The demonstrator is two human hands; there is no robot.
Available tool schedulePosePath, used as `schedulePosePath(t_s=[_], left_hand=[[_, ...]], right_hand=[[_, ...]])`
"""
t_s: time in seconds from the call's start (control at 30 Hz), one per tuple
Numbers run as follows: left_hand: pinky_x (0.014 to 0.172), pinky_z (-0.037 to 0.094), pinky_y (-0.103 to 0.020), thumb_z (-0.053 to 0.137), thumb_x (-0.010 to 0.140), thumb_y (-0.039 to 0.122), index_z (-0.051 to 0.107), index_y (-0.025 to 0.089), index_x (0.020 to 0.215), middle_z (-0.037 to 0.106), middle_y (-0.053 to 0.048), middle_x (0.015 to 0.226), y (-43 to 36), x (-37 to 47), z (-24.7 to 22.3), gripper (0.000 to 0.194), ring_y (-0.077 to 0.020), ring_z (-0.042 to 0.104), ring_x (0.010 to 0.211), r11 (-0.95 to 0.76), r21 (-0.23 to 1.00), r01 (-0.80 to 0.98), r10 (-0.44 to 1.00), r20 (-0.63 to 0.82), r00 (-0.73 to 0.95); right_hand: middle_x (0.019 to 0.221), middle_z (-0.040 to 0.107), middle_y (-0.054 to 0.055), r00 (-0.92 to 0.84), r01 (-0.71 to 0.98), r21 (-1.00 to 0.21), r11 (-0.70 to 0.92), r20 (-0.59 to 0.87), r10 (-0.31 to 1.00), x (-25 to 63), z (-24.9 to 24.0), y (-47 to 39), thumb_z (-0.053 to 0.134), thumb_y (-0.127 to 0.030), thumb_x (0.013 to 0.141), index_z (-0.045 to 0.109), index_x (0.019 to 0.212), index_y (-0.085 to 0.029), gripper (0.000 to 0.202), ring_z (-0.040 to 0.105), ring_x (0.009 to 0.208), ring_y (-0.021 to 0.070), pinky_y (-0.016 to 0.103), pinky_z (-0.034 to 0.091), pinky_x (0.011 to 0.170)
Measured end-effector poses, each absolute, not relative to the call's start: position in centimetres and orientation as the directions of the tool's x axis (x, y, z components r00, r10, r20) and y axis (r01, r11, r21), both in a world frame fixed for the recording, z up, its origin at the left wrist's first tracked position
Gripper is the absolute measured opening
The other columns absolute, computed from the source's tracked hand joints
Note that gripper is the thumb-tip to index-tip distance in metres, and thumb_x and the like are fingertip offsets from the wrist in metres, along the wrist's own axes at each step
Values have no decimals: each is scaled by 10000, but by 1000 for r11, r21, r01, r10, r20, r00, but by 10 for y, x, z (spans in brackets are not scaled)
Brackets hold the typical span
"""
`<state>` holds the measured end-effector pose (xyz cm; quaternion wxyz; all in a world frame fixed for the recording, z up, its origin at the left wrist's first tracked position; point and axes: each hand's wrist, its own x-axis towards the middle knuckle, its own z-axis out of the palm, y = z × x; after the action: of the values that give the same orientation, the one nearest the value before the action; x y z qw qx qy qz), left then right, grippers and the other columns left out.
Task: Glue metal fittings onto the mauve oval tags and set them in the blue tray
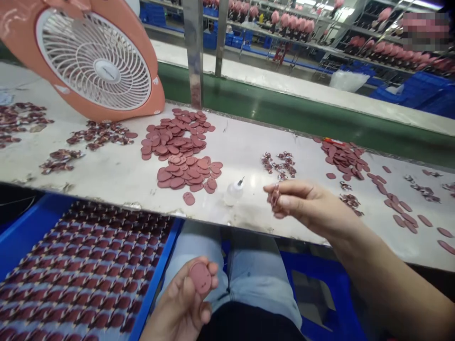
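Observation:
My left hand (186, 298), low in the view above my lap, grips a flat pinkish-red disc (201, 278) with small holes between thumb and fingers. Over the table's front edge, my right hand (302, 203) pinches a small shiny brownish-red part (274, 198). A clear bottle (233, 192) with a thin dark tip stands on the white table (241, 142) between the hands. Left of it lie heaps of similar discs (190, 173). Small shiny parts (284, 165) are scattered just beyond my right hand.
An orange fan (106, 71) stands at the back left. A blue tray (163, 265) with rows of assembled pieces is at the lower left. More discs (343, 158) lie at the right. A metal post (194, 57) rises behind the table, beside a green belt (284, 111).

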<state>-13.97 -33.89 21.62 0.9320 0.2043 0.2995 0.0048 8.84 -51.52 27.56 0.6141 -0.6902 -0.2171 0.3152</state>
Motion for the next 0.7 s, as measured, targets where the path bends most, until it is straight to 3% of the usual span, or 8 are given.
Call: schedulePosePath(t_s=[0.17,0.23,0.33,0.5,0.7], left_hand=[[472,518,-127,925,603,331,800,213,875,783,-30,834,-352,-143,223,322,-124,727,710,901,369,229,64,-634,771],[475,528,-130,936,580,360,799,206,859,771,-31,800,-355,-147,222,347,-121,719,679,902,359,241,34,-615,788],[495,542,-128,923,604,396,796,200,848,749,-20,762,-359,-153,220,337,-107,705,654,904,365,221,26,-563,826],[524,544,-114,884,670,418,762,168,728,717,-14,763,-360,-160,218,284,-87,690,662,900,396,181,35,-480,877],[520,536,-116,891,664,406,771,151,830,676,-3,684,-360,-162,216,327,-92,678,648,899,383,211,-2,-480,877]], right_hand=[[813,759,40,497,-227,-953,-202,-292,817,33,273,-504,809,-325,804,799,973,-237,191,702,689,134,209,597,623],[813,765,22,481,-222,-953,-208,-293,827,22,275,-501,819,-293,795,799,930,-251,143,700,683,120,176,583,620],[856,768,-4,468,-92,-977,-194,-215,857,12,278,-497,834,-236,778,797,896,-280,131,713,757,116,148,569,668],[937,758,-35,332,144,-974,-173,-118,936,3,283,-495,752,-160,857,772,1054,-323,256,711,807,91,134,555,719],[875,753,-41,297,361,-922,-141,-29,954,-2,287,-495,732,-181,880,756,1049,-314,216,699,752,92,158,540,676]])
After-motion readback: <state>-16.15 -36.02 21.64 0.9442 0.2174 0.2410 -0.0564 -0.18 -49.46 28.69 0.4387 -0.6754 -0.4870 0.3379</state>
